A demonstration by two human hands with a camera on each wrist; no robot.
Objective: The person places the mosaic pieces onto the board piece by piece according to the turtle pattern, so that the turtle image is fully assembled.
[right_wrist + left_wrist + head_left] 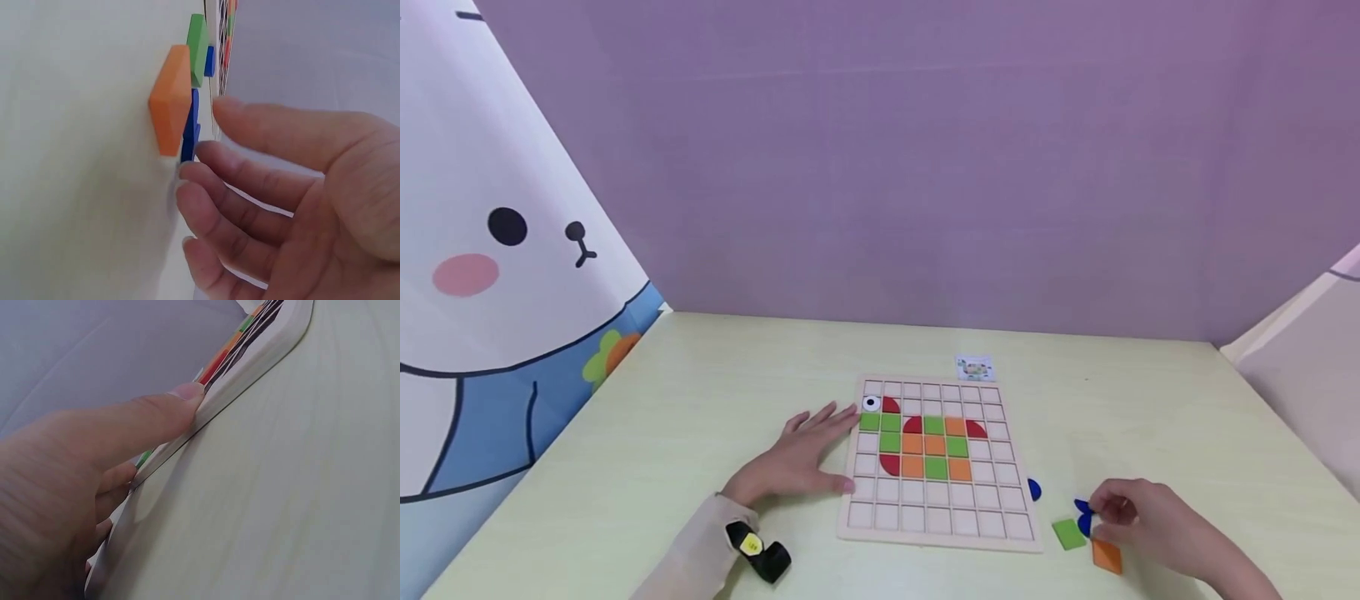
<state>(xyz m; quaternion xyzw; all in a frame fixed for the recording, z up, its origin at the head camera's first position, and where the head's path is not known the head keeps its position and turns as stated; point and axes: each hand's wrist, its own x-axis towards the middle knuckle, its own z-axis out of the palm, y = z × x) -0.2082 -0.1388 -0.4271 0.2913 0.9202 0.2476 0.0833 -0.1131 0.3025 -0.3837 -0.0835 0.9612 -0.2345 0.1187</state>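
Observation:
A pale wooden grid board [938, 518] lies flat, with green, orange and red tiles and an eye tile [870, 403] set in its cells. My left hand [801, 457] spreads beside the board's left edge; its thumb [181, 406] touches the rim. My right hand [1142, 517] hovers by the loose pieces, thumb and fingers apart, nothing between them. Closest to its fingertips are dark blue pieces [1084, 525], partly hidden. An orange tile [170, 103] lies just below them and a green square tile [1069, 534] to their left.
A blue rounded piece [1034, 489] lies against the board's right edge. Behind the board is a small picture card [975, 368]. The pale tabletop [760, 358] meets a purple backdrop [925, 167] at the rear. A black strap [758, 552] is on the left wrist.

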